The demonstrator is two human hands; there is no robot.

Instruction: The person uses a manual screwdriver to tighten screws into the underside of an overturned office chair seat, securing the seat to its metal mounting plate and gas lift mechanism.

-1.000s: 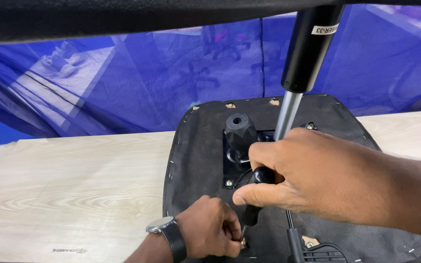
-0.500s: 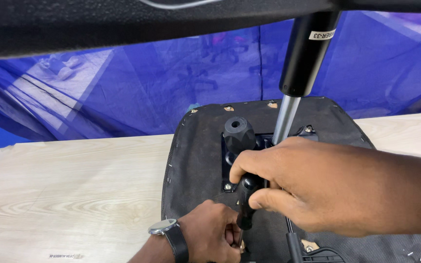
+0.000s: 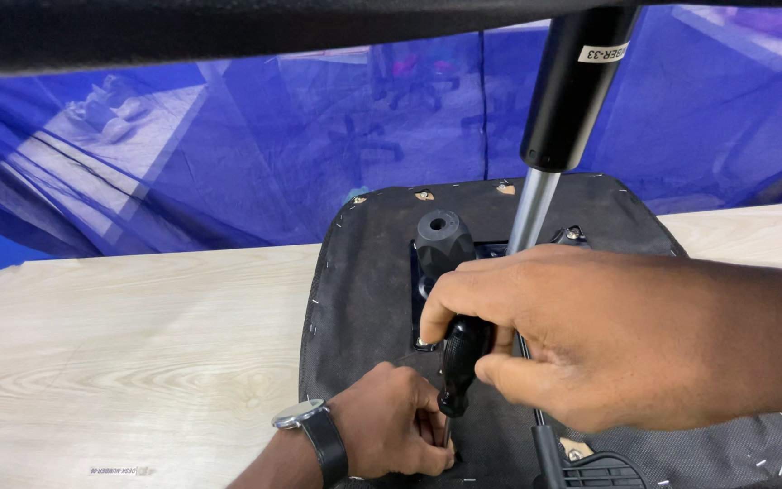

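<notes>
One black-handled screwdriver (image 3: 462, 360) standing upright, right hand (image 3: 581, 335) clamped around its handle, left hand (image 3: 391, 433) below pinching its tip, one black upturned chair seat (image 3: 368, 272) beneath both, on pale wooden surface (image 3: 119, 344)

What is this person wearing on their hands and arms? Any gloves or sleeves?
No gloves and no sleeves show: both hands and the forearms in view are bare. The left hand has a wristwatch at the wrist, with a round silver-coloured case and a dark strap. The right hand and its forearm carry nothing: no ring, band or watch shows on the part in view.
</notes>
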